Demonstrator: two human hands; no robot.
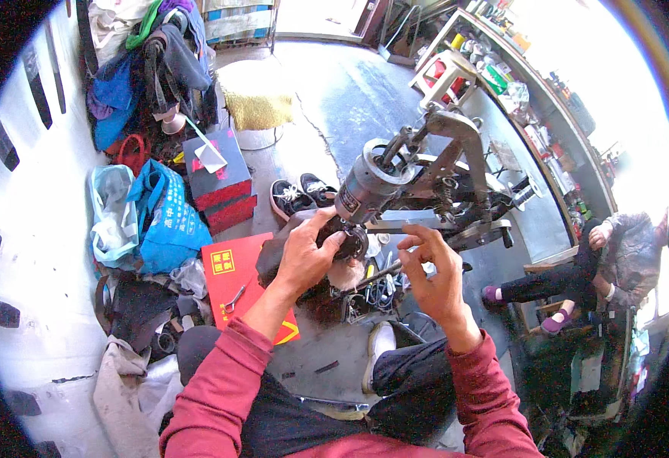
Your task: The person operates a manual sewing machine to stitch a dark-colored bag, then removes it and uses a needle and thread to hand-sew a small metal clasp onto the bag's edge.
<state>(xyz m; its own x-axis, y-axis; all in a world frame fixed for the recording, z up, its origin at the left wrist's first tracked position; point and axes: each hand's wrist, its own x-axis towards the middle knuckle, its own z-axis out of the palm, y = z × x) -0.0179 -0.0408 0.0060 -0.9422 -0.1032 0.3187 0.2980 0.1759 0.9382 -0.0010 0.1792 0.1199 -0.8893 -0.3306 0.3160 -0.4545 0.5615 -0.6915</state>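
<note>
In front of me stands a cobbler's sewing machine with a grey cylindrical head and a dark metal arm. My left hand is closed on a dark brown piece under the machine's head, with its thumb beside a round black part. Pale fluffy material shows just below that hand; whether it belongs to the brown piece is unclear. To the right of the head, my right hand is raised with thumb and forefinger pinched. Anything between those fingertips is too small to make out.
Below the machine is a tray of tools. Small scissors lie on a red bag at left, near a blue bag and dark boxes. Black sneakers stand beyond. Another person sits at right, by cluttered shelves.
</note>
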